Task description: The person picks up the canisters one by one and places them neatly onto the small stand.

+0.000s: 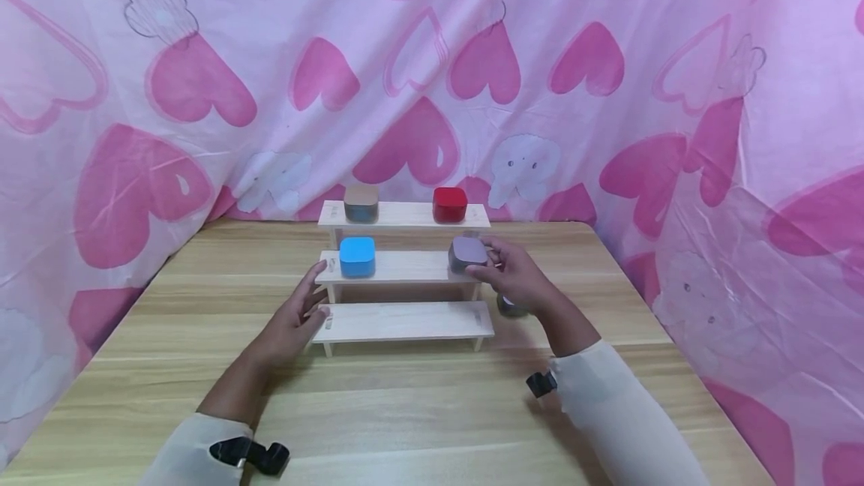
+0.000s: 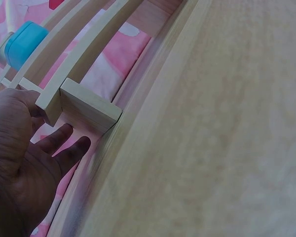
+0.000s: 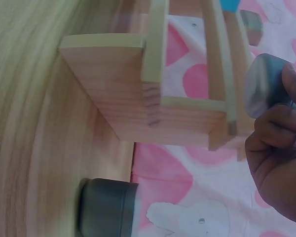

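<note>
A three-tier wooden stand (image 1: 403, 321) stands on the table. My left hand (image 1: 290, 325) is at its left end, fingers loosely spread, thumb at the lowest tier and index finger by the middle one; the left wrist view shows the hand (image 2: 27, 148) against the board ends. My right hand (image 1: 516, 272) pinches a grey-purple rounded square box (image 1: 468, 253) between thumb and fingers, at the right end of the middle tier. A blue box (image 1: 357, 256) sits at that tier's left end. On the top tier are a tan-lidded box (image 1: 361, 203) and a red box (image 1: 450, 205).
A dark box (image 1: 511, 306) rests on the table right of the stand, partly hidden under my right hand; the right wrist view shows its dark side (image 3: 106, 207). A pink heart-patterned cloth (image 1: 405, 96) hangs behind and beside the wooden table (image 1: 405, 411).
</note>
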Demonstrator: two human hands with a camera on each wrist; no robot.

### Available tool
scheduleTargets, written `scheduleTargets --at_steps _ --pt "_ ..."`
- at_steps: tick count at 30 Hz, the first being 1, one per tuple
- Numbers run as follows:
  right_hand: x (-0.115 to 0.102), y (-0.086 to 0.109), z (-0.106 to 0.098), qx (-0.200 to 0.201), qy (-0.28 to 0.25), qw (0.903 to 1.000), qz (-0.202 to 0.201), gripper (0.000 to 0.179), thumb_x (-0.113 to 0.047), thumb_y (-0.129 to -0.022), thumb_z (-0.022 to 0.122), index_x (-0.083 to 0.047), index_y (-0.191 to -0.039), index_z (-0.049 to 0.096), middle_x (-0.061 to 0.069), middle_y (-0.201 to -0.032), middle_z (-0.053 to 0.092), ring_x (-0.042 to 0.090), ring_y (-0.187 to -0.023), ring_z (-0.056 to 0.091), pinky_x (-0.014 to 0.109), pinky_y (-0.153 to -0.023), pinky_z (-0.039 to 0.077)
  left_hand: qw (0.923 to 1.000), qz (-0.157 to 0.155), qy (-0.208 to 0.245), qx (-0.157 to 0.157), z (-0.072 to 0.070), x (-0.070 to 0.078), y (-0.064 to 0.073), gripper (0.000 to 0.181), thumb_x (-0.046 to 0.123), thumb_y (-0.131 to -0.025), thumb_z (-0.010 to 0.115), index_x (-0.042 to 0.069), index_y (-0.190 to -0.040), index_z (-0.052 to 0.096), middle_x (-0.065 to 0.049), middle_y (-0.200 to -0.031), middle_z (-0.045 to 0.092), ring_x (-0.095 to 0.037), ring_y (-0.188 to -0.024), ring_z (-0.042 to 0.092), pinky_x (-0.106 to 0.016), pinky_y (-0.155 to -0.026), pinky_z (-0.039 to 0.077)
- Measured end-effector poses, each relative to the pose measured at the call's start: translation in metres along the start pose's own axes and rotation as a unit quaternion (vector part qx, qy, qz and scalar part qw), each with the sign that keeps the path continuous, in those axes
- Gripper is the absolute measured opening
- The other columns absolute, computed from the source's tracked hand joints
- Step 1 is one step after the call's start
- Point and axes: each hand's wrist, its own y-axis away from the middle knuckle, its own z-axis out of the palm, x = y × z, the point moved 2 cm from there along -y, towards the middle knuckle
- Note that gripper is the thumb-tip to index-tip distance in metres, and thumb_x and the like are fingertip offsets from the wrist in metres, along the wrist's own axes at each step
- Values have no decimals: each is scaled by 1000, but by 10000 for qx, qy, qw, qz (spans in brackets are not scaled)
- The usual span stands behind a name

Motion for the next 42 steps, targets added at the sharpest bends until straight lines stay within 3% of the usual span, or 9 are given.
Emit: scheduleTargets --at_steps 7,20,28,36,42 --pt "-1 -8 10 -18 530 9985 -123 76 -25 -101 81 -17 -167 45 16 -144 66 31 -119 62 36 -95 61 9999 -157 17 8 1 -1 -1 83 16 -116 51 55 -172 3 -14 -185 13 -50 -165 29 -69 -129 31" --pt "0 -15 20 -42 998 9949 -120 82 -24 -101 80 -14 -171 38 18 -140 65 31 -114 61 30 -83 56 10000 10 -20 1 2 0 -1 83 13 -116 50 49 -174 2 -16 -185 12 -52 -164 30 -70 -129 30" --pt "-2 -17 20 -135 920 9956 124 81 -22 -101 81 -16 -170 39 17 -136 65 29 -110 62 29 -81 58 10000 -32 -14 17 1 -2 -2 84 14 -116 50 53 -172 3 -16 -185 13 -51 -165 29 -69 -129 30" --pt "-7 -15 22 -188 836 9961 197 83 -21 -100 81 -17 -171 37 16 -140 64 29 -113 63 29 -84 59 10000 38 16 5 1 -2 -1 84 13 -116 50 52 -173 4 -16 -185 13 -52 -164 30 -69 -129 31" --pt "-6 -15 22 -218 866 9956 297 83 -22 -101 81 -20 -171 36 15 -150 61 31 -122 64 35 -95 64 10000 0 -39 6 1 -3 0 83 15 -116 50 53 -173 2 -16 -185 14 -51 -164 30 -69 -129 31"
